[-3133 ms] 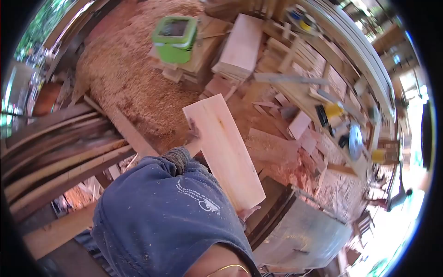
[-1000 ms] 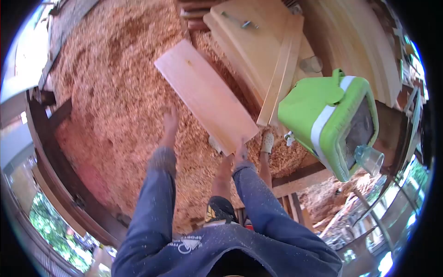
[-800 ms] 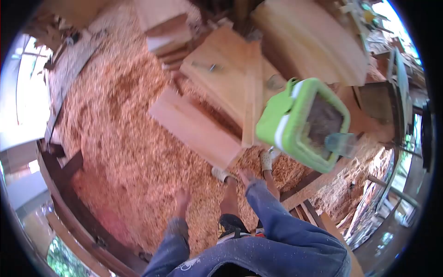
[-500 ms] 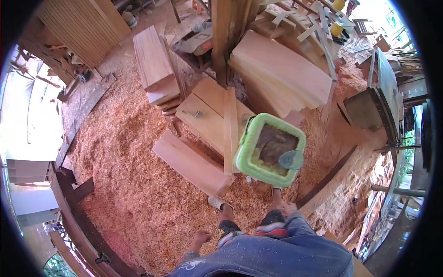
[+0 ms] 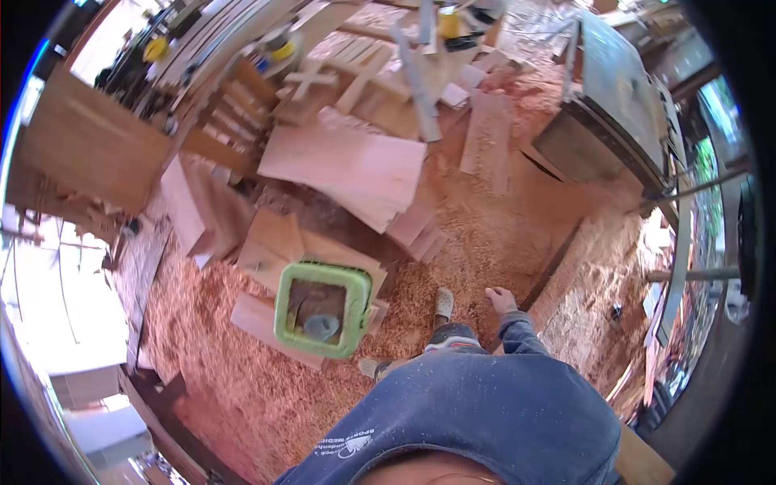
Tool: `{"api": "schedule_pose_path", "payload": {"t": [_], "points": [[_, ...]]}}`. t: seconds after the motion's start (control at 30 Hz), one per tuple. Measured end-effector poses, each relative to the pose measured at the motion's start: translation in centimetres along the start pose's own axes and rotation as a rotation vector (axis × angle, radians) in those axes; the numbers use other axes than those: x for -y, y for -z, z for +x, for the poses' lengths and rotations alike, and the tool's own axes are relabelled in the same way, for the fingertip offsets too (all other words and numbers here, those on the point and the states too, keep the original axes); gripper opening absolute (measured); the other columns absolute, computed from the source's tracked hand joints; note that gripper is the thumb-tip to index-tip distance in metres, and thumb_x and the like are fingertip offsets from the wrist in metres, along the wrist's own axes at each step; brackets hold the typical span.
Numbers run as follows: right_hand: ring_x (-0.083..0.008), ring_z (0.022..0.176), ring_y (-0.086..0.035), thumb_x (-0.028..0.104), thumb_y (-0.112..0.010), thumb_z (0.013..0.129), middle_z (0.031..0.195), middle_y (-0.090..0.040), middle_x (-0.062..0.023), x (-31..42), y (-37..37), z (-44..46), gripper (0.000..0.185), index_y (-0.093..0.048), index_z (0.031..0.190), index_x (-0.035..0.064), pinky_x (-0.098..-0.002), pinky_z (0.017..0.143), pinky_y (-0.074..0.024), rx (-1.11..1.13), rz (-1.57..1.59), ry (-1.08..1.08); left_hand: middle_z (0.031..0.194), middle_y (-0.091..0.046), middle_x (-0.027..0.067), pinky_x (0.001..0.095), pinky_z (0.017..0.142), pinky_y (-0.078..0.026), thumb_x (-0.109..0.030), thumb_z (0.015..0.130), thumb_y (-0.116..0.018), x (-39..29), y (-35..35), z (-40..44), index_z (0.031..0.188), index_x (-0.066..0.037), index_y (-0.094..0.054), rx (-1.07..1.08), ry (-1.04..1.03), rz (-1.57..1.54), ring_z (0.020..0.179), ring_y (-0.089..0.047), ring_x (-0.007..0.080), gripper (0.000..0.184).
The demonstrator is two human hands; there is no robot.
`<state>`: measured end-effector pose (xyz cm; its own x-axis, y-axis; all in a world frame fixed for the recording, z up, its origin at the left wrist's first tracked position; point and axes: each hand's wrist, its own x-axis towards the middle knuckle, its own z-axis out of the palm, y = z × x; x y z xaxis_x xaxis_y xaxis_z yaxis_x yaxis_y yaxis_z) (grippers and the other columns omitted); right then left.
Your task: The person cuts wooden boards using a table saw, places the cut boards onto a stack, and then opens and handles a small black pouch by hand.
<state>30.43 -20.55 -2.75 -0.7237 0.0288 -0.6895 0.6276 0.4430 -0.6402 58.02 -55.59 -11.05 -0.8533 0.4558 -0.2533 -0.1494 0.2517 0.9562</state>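
My right hand [image 5: 501, 301] hangs in the air to the right of my shoes, above the wood shavings. Its fingers are loosely apart and hold nothing. My left hand is out of sight, on the side covered by my blue sweatshirt. A square bucket with a lime-green rim [image 5: 349, 279] stands left of my feet, among wooden boards. Inside it lies a clear round cup or jar [image 5: 322, 326] on something brown. Neither hand touches the bucket.
Wide planks [image 5: 343, 162] are stacked ahead, with thick timber [image 5: 190, 206] to their left. Wood shavings [image 5: 242, 392] cover the floor. A large metal-topped machine [image 5: 618, 77] stands at the right. A long dark beam [image 5: 558, 263] edges the shavings beside my right hand.
My view has swung right, so the bucket and planks sit further left. My right hand has moved out from my thigh, and my left hand has left the view. One foot has stepped forward.
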Motion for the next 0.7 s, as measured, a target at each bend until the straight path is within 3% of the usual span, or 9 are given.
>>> {"api": "schedule_pose_path", "payload": {"t": [0.1, 0.17, 0.23, 0.3, 0.37, 0.53, 0.6, 0.67, 0.7], "points": [[-0.0157, 0.08, -0.07, 0.037, -0.068, 0.101, 0.088, -0.072, -0.0054, 0.9, 3.5, -0.2, 0.035, -0.073, 0.109, 0.0038, -0.0312, 0.064, -0.0537, -0.021, 0.244, -0.083, 0.096, -0.074, 0.0094, 0.0347, 0.077, -0.058, -0.024, 0.104, -0.059, -5.1, 3.8, 10.9, 0.114, -0.002, -0.069, 0.098, 0.001, -0.064, 0.089, -0.071, 0.0187, 0.026], [-0.0151, 0.08, -0.07, 0.037, -0.066, 0.102, 0.087, -0.072, -0.0046, -1.4, 4.9, 0.4, 0.033, -0.072, 0.109, 0.0049, -0.0307, 0.064, -0.0537, -0.079, 0.31, -0.128, 0.092, -0.074, 0.0103, 0.0335, 0.078, -0.058, -0.017, 0.098, -0.065, -15.3, 7.3, 16.1, 0.114, -0.001, -0.07, -0.26, 0.421, -0.435, 0.086, -0.071, 0.0168, 0.023], [-0.0253, 0.09, -0.074, 0.046, -0.066, 0.097, 0.097, -0.076, -0.0114, -6.9, 5.9, 1.3, 0.044, -0.075, 0.109, 0.0051, -0.04, 0.078, -0.0579, -0.197, -0.045, -0.112, 0.091, -0.074, 0.0101, 0.0343, 0.075, -0.059, -0.011, 0.096, -0.065, -14.4, 10.3, 19.4, 0.114, 0.0, -0.07, -0.39, 0.227, 0.046, 0.082, -0.072, 0.0171, 0.021], [-0.0311, 0.097, -0.075, 0.052, -0.067, 0.092, 0.105, -0.078, -0.0157, -6.2, 6.2, -1.8, 0.052, -0.077, 0.112, 0.0055, -0.0437, 0.088, -0.0578, -0.281, -0.486, -0.084, 0.095, -0.076, 0.0123, 0.0354, 0.07, -0.06, -0.01, 0.098, -0.064, -13.7, 13.2, 22.1, 0.114, 0.0, -0.07, -0.381, 0.406, -0.036, 0.077, -0.072, 0.0185, 0.02], [-0.0362, 0.098, -0.075, 0.054, -0.071, 0.086, 0.104, -0.077, -0.0209, -7.6, 6.3, -2.5, 0.051, -0.079, 0.105, 0.0071, -0.0454, 0.091, -0.0564, -0.199, -0.388, -0.114, 0.099, -0.076, 0.017, 0.0356, 0.066, -0.06, -0.019, 0.101, -0.063, -12.8, 15.2, 23.9, 0.112, -0.001, -0.071, -0.424, 0.515, -0.428, 0.077, -0.073, 0.0212, 0.023], [-0.0266, 0.086, -0.074, 0.045, -0.061, 0.094, 0.096, -0.077, -0.0166, -9.1, 8.9, -2.4, 0.049, -0.077, 0.102, -0.0005, -0.0405, 0.079, -0.0575, -0.064, -0.064, -0.204, 0.118, -0.073, 0.0222, 0.0422, 0.081, -0.06, -0.047, 0.107, -0.051, -13.0, 16.6, 26.9, 0.123, 0.001, -0.069, -0.413, 0.923, -0.368, 0.096, -0.074, 0.0273, 0.054], [-0.0238, 0.082, -0.072, 0.043, -0.06, 0.096, 0.091, -0.075, -0.0148, -12.3, 9.8, -0.1, 0.048, -0.075, 0.098, -0.0023, -0.0396, 0.075, -0.0566, -0.072, 0.059, -0.24, 0.126, -0.07, 0.0244, 0.0437, 0.092, -0.056, -0.052, 0.108, -0.045, -8.2, 16.8, 31.8, 0.13, 0.003, -0.066, -0.362, 0.92, -0.441, 0.108, -0.071, 0.0292, 0.063], [-0.0234, 0.075, -0.07, 0.038, -0.062, 0.097, 0.086, -0.073, -0.0145, -12.3, 11.7, 1.5, 0.042, -0.072, 0.094, -0.0021, -0.0404, 0.067, -0.0556, -0.012, 0.0, -0.091, 0.135, -0.065, 0.0279, 0.0431, 0.106, -0.049, -0.059, 0.108, -0.037, -21.4, 19.2, 36.1, 0.141, 0.006, -0.06, -0.328, 0.923, -0.524, 0.127, -0.062, 0.0316, 0.077], [-0.0234, 0.073, -0.07, 0.038, -0.062, 0.098, 0.086, -0.073, -0.0148, -10.2, 12.5, 2.5, 0.041, -0.072, 0.095, -0.0019, -0.0401, 0.065, -0.0552, -0.037, 0.048, -0.156, 0.13, -0.068, 0.0247, 0.0423, 0.102, -0.051, -0.056, 0.108, -0.041, -17.9, 20.3, 40.1, 0.14, 0.006, -0.06, -0.322, 0.782, -0.349, 0.122, -0.065, 0.0294, 0.072]]}}
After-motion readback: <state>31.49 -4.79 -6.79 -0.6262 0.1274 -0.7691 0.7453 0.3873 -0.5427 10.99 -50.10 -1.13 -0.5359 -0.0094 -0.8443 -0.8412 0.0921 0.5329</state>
